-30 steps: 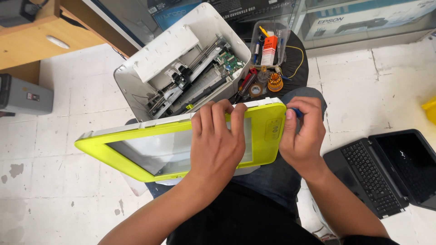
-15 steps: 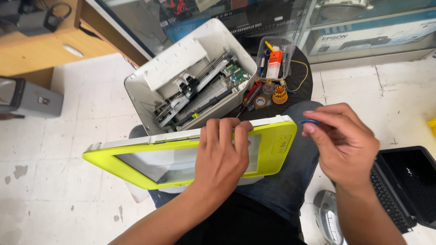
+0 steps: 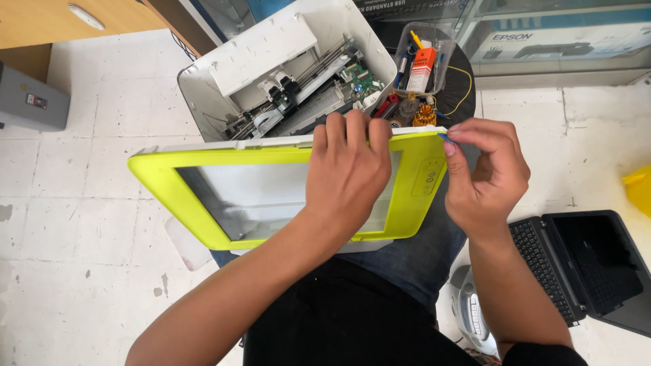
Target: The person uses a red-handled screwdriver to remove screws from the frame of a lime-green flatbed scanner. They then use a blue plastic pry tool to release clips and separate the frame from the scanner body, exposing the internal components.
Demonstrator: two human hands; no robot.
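A lime-green scanner lid (image 3: 203, 203) with a glass panel lies across my lap. My left hand (image 3: 349, 169) rests on top of it, fingers hooked over its far white edge. My right hand (image 3: 485, 173) sits at the lid's right corner, thumb and fingers pinched on a small blue piece (image 3: 444, 137) there. Beyond the lid stands an opened white printer body (image 3: 224, 102) with its rails, carriage and green circuit board exposed.
A clear plastic box (image 3: 424, 57) of tools and an orange bottle sits on a black stool beside the printer. An open black laptop (image 3: 583, 268) lies on the tiled floor at the right. A grey box (image 3: 30, 102) and wooden desk are at left.
My right hand moved from the lid's right end outward, then came back to its top right corner, pinching a small blue piece. The left hand stayed on the lid.
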